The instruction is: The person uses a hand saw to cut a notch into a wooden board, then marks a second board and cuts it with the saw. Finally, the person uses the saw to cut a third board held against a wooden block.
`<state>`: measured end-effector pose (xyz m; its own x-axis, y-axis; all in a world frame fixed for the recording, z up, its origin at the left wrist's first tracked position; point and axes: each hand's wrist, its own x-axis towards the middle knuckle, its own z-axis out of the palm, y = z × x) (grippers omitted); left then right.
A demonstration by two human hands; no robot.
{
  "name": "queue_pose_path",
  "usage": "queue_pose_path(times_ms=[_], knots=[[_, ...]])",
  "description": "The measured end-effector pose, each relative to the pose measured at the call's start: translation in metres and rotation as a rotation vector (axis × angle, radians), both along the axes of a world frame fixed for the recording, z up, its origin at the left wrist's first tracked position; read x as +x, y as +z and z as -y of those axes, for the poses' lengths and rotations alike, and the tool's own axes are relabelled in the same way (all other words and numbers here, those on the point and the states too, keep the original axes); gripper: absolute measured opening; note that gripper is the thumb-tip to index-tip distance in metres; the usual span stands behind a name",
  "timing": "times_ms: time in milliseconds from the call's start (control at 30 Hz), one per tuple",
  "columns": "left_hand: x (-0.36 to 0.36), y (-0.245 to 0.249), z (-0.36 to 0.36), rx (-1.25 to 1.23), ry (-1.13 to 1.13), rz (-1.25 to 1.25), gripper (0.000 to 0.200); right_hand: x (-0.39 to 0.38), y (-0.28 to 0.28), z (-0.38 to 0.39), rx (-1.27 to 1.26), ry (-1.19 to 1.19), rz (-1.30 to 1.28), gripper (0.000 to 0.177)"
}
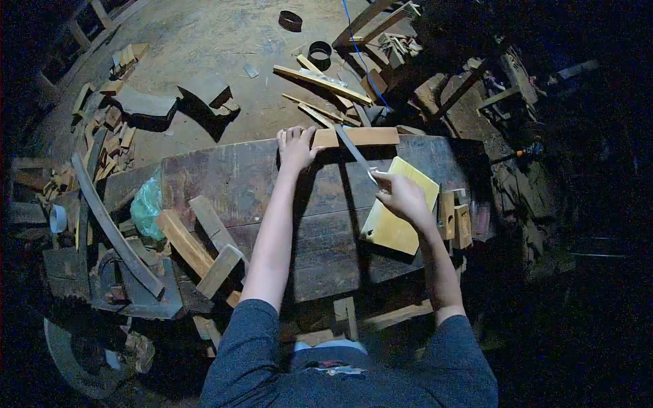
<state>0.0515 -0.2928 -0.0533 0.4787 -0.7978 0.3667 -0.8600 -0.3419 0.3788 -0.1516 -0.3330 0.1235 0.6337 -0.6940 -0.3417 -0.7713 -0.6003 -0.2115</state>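
A wooden block (378, 137) lies along the far edge of the dark wooden workbench (316, 241). My left hand (296, 147) grips its left end, fingers over the far side and thumb on the near side. In my closed right hand (403, 196) is the near end of a long, flat grey metal strip (354, 148). The strip slants away to the left, its far end crossing the block. Its exact kind does not show. Beneath my right hand lies a yellow book-like slab (392, 230) on the bench.
Wood pieces (218, 270) and a green plastic bag (147, 209) crowd the bench's left side, beside a long curved strip (112, 228). Small wooden blocks (462, 226) stand at right. Beyond the bench, wood strips (323, 84) and dark rings (290, 21) lie on the floor.
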Motion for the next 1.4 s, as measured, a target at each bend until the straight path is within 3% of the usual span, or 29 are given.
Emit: queue_pose_path(times_ms=[67, 267, 300, 367, 467, 500, 600, 667, 800, 900, 967, 1067, 1133, 1167, 1233, 1267, 1400], knots=[[0.0, 0.0, 0.001, 0.006, -0.002, -0.002, 0.048, -0.001, 0.006, -0.002, 0.008, 0.003, -0.079, 0.036], [-0.002, -0.001, 0.001, 0.005, 0.006, 0.01, 0.048, 0.024, -0.018, 0.017, 0.165, 0.092, -0.006, 0.03], [-0.002, -0.001, 0.001, 0.006, -0.01, 0.016, 0.049, 0.04, -0.023, 0.017, -0.039, -0.013, -0.045, 0.024], [0.003, -0.008, 0.0, 0.006, -0.042, 0.068, 0.051, 0.058, -0.039, 0.032, 0.016, -0.025, -0.153, 0.027], [0.004, -0.008, 0.0, -0.009, -0.052, 0.061, 0.05, 0.086, -0.08, 0.066, -0.02, 0.012, -0.094, 0.022], [0.003, -0.008, 0.0, -0.003, -0.052, 0.062, 0.05, 0.095, -0.103, 0.08, -0.01, -0.072, -0.019, 0.022], [0.004, -0.005, -0.001, 0.023, -0.066, 0.012, 0.049, 0.111, -0.121, 0.092, 0.105, -0.039, 0.01, 0.021], [0.005, -0.004, -0.001, 0.029, -0.041, 0.032, 0.049, 0.113, -0.126, 0.088, -0.05, -0.022, -0.001, 0.02], [0.002, -0.006, 0.001, 0.027, -0.031, 0.046, 0.051, 0.084, -0.088, 0.044, -0.07, -0.078, 0.053, 0.024], [0.003, -0.007, 0.0, 0.025, -0.037, 0.021, 0.05, 0.038, -0.074, 0.013, -0.106, -0.012, 0.072, 0.013], [0.003, -0.006, 0.001, 0.034, -0.038, 0.027, 0.05, 0.01, -0.04, -0.011, -0.073, 0.005, 0.083, 0.026], [0.003, -0.003, 0.0, 0.117, -0.045, -0.039, 0.053, -0.016, -0.037, -0.014, -0.032, -0.046, 0.217, 0.03], [0.004, -0.003, 0.001, 0.144, -0.04, -0.023, 0.052, -0.022, -0.036, -0.01, 0.438, -0.37, 0.538, 0.031], [0.004, -0.004, 0.002, 0.139, -0.039, -0.021, 0.052, -0.025, -0.034, -0.005, 0.433, -0.367, 0.541, 0.031], [0.004, -0.003, 0.002, 0.171, -0.04, -0.026, 0.052, -0.034, -0.036, 0.007, 0.766, -0.472, 0.337, 0.031], [0.004, -0.003, 0.002, 0.169, -0.039, -0.027, 0.052, -0.041, -0.057, 0.011, 0.813, -0.415, 0.484, 0.03], [0.002, -0.002, 0.002, 0.146, -0.04, -0.052, 0.052, -0.041, -0.046, 0.001, 0.981, -0.529, 0.585, 0.03]])
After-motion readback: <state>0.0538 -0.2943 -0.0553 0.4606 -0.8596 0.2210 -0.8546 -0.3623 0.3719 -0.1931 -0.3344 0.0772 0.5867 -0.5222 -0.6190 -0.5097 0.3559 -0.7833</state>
